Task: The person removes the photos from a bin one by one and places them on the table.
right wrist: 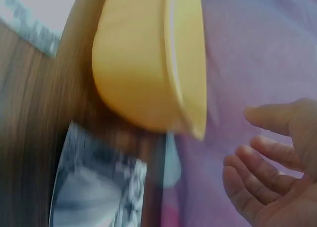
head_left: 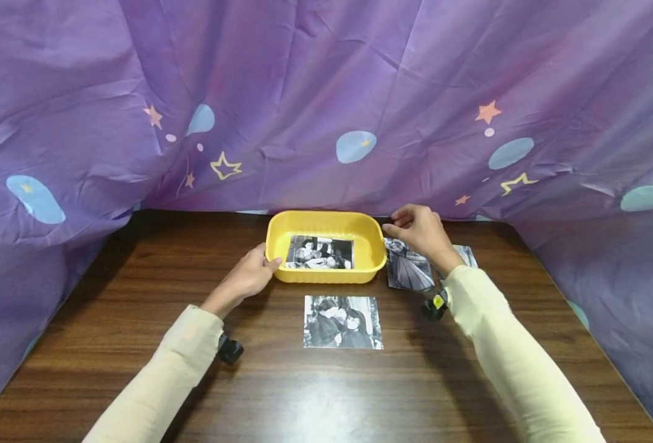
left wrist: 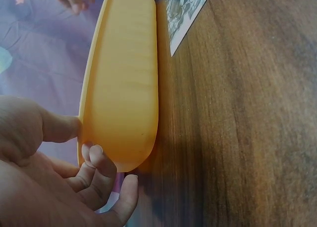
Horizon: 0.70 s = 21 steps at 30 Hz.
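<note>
A yellow plastic basin [head_left: 326, 277] stands at the back of the table, with a black-and-white photo [head_left: 320, 253] lying inside. My left hand [head_left: 249, 272] holds its left end; in the left wrist view the thumb is at the rim and the fingers [left wrist: 101, 162] curl by the outer wall. Just past the right end, my right hand [head_left: 419, 231] hovers with loosely bent fingers. Nothing shows between thumb and fingers of that hand [right wrist: 275, 162] in the right wrist view. Below it lies a photo of a figure in a wide dress [head_left: 409, 267].
Another black-and-white photo [head_left: 343, 322] lies flat in front of the basin. Partly hidden by the right wrist is a further photo [head_left: 466, 255]. A purple curtain [head_left: 315, 80] with stars hangs right behind the brown wooden table [head_left: 138, 320].
</note>
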Each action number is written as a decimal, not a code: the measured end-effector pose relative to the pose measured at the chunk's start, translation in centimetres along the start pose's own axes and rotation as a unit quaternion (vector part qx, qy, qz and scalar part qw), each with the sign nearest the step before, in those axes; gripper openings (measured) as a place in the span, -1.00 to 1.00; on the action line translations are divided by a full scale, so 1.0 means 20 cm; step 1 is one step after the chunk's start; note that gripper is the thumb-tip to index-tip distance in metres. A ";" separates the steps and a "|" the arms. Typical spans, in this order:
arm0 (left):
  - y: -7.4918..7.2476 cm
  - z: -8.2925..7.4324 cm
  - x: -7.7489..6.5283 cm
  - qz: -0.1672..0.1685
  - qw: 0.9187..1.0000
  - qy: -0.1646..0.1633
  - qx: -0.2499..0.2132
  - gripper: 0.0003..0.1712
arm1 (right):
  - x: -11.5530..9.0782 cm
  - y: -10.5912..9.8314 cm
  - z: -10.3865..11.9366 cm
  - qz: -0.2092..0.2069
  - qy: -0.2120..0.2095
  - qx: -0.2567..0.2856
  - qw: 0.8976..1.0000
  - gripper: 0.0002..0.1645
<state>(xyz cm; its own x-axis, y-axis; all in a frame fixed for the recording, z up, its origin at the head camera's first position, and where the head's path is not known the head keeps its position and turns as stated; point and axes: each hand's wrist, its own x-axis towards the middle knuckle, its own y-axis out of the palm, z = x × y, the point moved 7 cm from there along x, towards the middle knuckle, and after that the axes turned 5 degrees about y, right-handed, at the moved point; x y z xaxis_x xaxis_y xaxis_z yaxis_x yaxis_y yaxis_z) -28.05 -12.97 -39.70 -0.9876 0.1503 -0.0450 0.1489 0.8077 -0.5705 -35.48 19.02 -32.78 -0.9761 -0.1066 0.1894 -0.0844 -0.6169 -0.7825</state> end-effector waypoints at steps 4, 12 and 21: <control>0.00 -0.01 -0.01 -0.001 1.000 -0.003 0.000 -0.46 | 0.03 0.14 0.10 0.045 -0.010 -0.006 0.999 -0.56; 0.00 -0.01 0.00 -0.001 1.000 -0.002 -0.004 -0.49 | 0.04 0.41 0.20 0.141 -0.027 -0.084 0.986 -0.30; 0.00 -0.01 0.00 -0.002 1.000 -0.002 0.000 -0.51 | 0.03 0.56 0.22 0.165 -0.027 -0.138 0.976 -0.24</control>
<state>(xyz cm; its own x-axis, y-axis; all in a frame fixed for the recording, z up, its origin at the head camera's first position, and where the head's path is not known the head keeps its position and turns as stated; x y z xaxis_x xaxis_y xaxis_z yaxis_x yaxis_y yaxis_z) -28.00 -12.87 -39.52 -0.9885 0.1437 -0.0463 0.1442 0.8083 -0.5709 -36.09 8.56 -38.90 -0.9478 -0.3099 -0.0748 0.1746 -0.3083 -0.9351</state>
